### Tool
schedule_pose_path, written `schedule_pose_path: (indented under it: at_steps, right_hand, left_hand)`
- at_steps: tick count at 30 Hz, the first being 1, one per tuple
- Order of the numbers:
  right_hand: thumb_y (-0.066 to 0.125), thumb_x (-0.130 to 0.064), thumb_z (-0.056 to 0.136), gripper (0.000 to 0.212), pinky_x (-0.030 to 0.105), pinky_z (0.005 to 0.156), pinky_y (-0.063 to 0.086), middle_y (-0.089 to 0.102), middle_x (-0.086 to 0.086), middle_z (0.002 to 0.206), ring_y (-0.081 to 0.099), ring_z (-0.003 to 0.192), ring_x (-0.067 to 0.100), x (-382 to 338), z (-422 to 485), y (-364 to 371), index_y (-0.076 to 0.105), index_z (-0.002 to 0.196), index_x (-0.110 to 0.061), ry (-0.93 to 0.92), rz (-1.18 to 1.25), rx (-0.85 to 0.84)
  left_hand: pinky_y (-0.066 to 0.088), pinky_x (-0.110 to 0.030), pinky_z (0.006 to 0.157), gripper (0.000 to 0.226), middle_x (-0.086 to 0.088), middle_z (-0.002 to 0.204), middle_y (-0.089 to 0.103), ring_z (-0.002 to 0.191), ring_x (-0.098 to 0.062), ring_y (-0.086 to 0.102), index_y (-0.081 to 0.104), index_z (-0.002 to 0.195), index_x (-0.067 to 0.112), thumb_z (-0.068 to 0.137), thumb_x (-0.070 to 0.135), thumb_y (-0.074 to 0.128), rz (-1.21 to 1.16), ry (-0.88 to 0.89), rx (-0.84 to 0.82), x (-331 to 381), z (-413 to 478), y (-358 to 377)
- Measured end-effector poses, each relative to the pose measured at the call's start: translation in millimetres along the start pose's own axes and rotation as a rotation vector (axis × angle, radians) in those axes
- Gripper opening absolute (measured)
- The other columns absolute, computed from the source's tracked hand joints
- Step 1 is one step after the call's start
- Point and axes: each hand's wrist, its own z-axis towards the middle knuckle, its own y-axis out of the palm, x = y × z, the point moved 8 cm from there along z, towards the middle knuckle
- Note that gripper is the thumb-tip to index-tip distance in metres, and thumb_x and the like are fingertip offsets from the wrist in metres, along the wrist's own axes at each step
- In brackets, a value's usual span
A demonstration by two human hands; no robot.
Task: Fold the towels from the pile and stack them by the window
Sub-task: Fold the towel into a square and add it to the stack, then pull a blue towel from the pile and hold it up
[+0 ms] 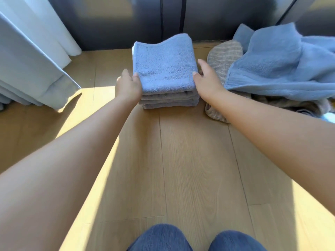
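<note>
Left hand (127,87): at the near-left corner of the top towel (164,64), thumb lying on the upper face, fingers curled down past the edge and out of sight. Reads as a pinch on that corner.

Right hand (206,77): against the towel's right edge, thumb tip touching the near-right corner, index finger stretched fairly straight along the side. Loose, not clenched; it touches rather than grips.

Top towel: light blue, folded to a rough square, sitting on the stack (170,101) of folded grey-blue towels. Far edge bows up a bit. Edges roughly line up with the layers below.

Stack is on the wood floor (181,160), just in front of the window (126,20), whose dark frame runs along the floor's far edge.

Pile (282,66): to the right of the stack, unfolded. A big light-blue towel is draped on top, and a beige striped towel (223,57) pokes out on the side nearest the stack, just beside the right hand.

Curtain (30,51): pale, hanging at far left, hem on the floor, well apart from the stack.

Sun patches lie across the floor. Knees in blue jeans (159,238) show at the bottom edge.
</note>
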Motion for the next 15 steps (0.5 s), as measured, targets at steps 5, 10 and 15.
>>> schedule_pose_path:
  at_steps: [5,10,15]
  right_hand:
    - [0.04,-0.014,0.093,0.05,0.036,0.107,0.03,0.038,0.011,0.142,0.037,0.129,0.026,-1.7,-14.2,-54.7,0.03,0.142,-0.015,-0.046,-0.228,0.129]
    - [0.043,-0.014,0.091,0.046,0.044,0.104,0.027,0.041,0.012,0.139,0.035,0.129,0.031,10.4,-35.3,-108.0,0.038,0.137,-0.013,-0.023,-0.504,0.21]
    - [0.044,-0.017,0.09,0.04,0.041,0.101,0.025,0.045,0.014,0.132,0.035,0.125,0.032,42.5,-56.0,-161.3,0.046,0.13,-0.012,0.036,-0.7,0.311]
  left_hand:
    - [0.028,-0.04,0.105,0.048,-0.015,0.143,0.036,0.132,-0.03,0.031,0.023,0.144,0.009,0.099,0.026,0.028,0.191,0.162,0.128,31.7,-18.5,-28.4]
    - [0.03,-0.045,0.1,0.045,-0.016,0.138,0.041,0.126,-0.033,0.034,0.027,0.142,0.009,0.099,0.022,0.03,0.346,0.354,0.107,82.2,-45.6,-15.0]
    - [0.028,-0.042,0.099,0.046,-0.012,0.14,0.04,0.127,-0.032,0.034,0.026,0.143,0.01,0.099,0.023,0.029,0.602,0.586,0.04,126.0,-71.3,28.5]
